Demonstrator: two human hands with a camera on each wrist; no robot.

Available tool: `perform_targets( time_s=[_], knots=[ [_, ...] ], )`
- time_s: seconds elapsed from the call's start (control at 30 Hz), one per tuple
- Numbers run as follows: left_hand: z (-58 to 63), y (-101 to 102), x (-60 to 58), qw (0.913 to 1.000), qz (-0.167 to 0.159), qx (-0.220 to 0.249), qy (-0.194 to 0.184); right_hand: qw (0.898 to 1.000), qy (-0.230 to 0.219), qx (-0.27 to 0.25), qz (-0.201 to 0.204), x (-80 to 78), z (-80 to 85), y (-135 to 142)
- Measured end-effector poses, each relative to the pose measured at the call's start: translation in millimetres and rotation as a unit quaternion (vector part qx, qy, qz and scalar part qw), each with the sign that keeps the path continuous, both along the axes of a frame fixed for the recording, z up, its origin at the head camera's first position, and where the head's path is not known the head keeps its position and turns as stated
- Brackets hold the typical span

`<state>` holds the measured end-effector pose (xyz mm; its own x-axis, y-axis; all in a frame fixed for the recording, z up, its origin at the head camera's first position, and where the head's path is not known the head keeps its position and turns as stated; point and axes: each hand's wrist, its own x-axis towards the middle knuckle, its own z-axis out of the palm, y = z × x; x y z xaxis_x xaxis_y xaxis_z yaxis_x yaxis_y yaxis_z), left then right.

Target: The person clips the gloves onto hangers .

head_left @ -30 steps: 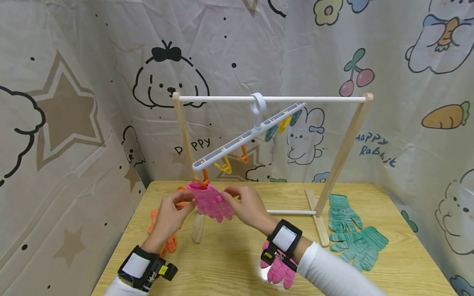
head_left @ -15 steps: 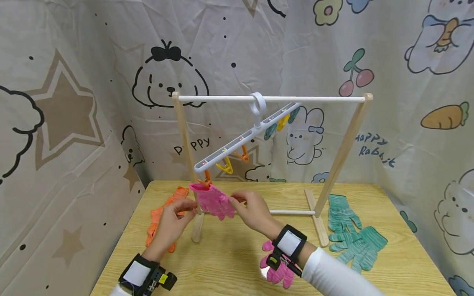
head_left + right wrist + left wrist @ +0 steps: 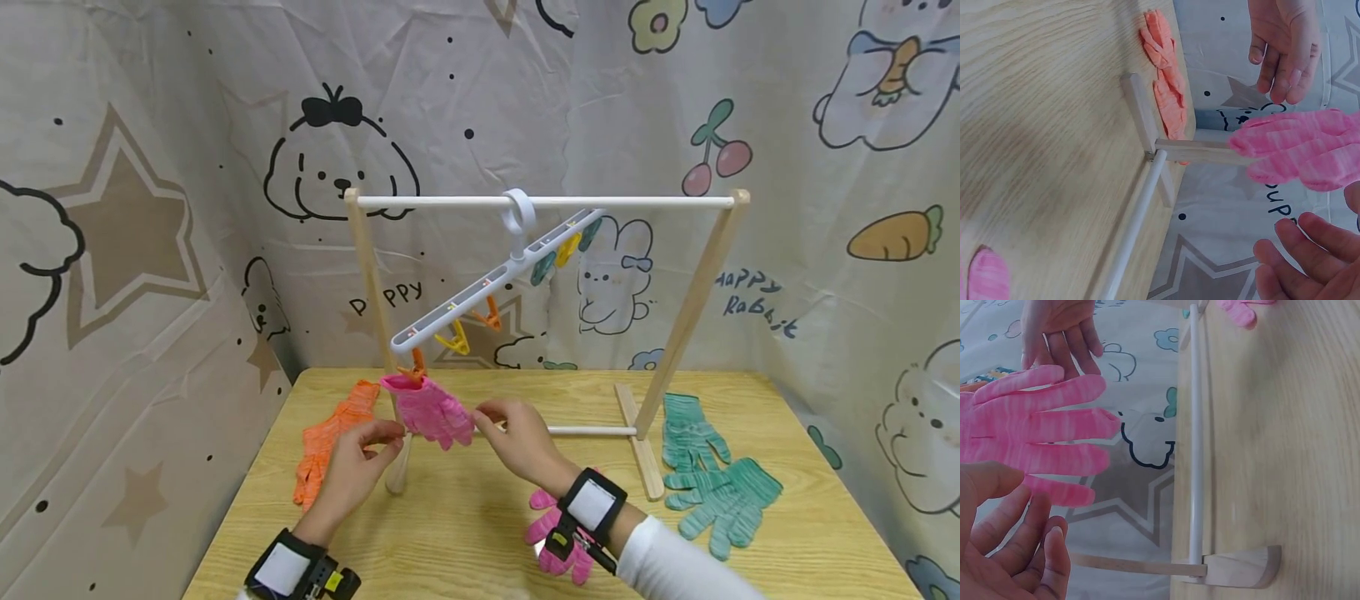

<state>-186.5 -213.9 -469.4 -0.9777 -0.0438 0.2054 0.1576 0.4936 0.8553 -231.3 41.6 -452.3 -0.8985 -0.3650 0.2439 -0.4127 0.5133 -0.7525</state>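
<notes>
A pink knitted glove (image 3: 433, 414) hangs fingers-down by its cuff from an orange clothespin (image 3: 414, 367) at the near end of the light-grey clip hanger (image 3: 487, 292). To its left is my left hand (image 3: 360, 462), fingers loosely bent, close to the glove's edge; the right wrist view shows a small gap between them. My right hand (image 3: 521, 442) hovers at the glove's other edge with relaxed fingers. In the right wrist view, the right fingers (image 3: 1310, 250) hold nothing. Whether either thumb brushes the glove, I cannot tell.
The hanger hooks over the white rod (image 3: 622, 202) of a wooden stand (image 3: 693, 317). Yellow, orange and teal clothespins (image 3: 543, 268) dangle from it. Orange gloves (image 3: 333, 433) lie left, green gloves (image 3: 723, 500) right. Another pink glove (image 3: 543, 529) lies under my right wrist.
Both hands have drawn slightly apart from the pink glove, the left downward and the right to the right. The glove now hangs from the clothespin; the hanger swung slightly.
</notes>
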Motion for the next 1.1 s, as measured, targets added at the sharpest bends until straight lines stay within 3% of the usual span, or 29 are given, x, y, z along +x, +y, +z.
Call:
perform_targets(
  time_s=[0.83,1.1],
  knots=[
    [-25.6,8,8.2,0.9968,0.0,0.003,-0.08,0.999,-0.026,0.02,-0.025,7.1,-35.8,19],
    [-27.0,18,12.5,0.994,-0.022,0.007,-0.107,0.998,-0.035,0.027,-0.044,10.0,-45.2,28]
  ],
)
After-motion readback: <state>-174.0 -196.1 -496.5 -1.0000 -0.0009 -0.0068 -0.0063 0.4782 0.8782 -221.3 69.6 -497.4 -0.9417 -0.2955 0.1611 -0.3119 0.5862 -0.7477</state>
